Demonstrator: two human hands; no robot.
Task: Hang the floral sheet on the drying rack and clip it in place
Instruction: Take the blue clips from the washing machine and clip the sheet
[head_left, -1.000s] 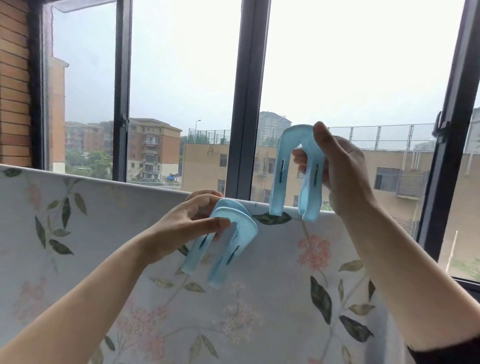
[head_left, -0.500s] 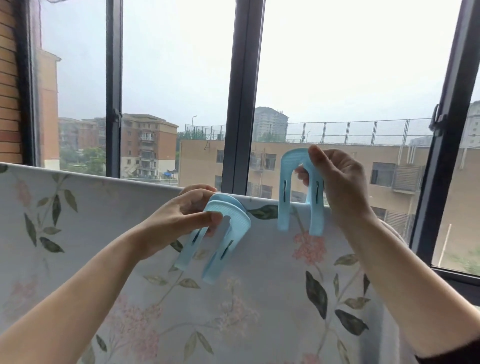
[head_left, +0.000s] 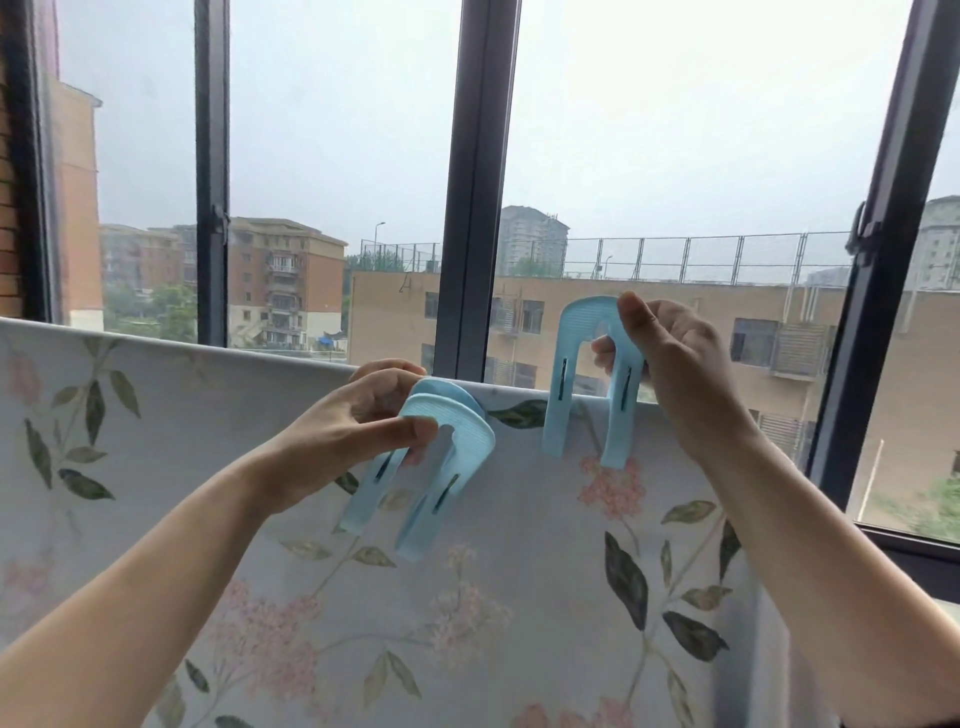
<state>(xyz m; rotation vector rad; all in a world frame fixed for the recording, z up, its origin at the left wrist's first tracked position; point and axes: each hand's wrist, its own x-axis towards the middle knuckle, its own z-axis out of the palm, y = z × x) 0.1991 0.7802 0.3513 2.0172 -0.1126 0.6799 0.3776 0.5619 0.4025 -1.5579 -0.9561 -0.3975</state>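
Sheet (head_left: 519, 597), floral, hangs draped with its top edge level with both hands and the cloth falling below them. Right hand (head_left: 685, 384) pinches the arch of a blue clip (head_left: 558, 405), whose legs reach down over the top edge just left of that hand. Left hand (head_left: 343, 441) grips stacked spare clips (head_left: 462, 447), tilted against the cloth. Beyond the hands stands a dark window frame (head_left: 472, 208); past the glass, buildings (head_left: 285, 291) under grey sky.

Bare forearms, L hand (head_left: 343, 441) & R hand (head_left: 685, 374) uncovered, dark sleeve edge (head_left: 924, 724) nr R elbow
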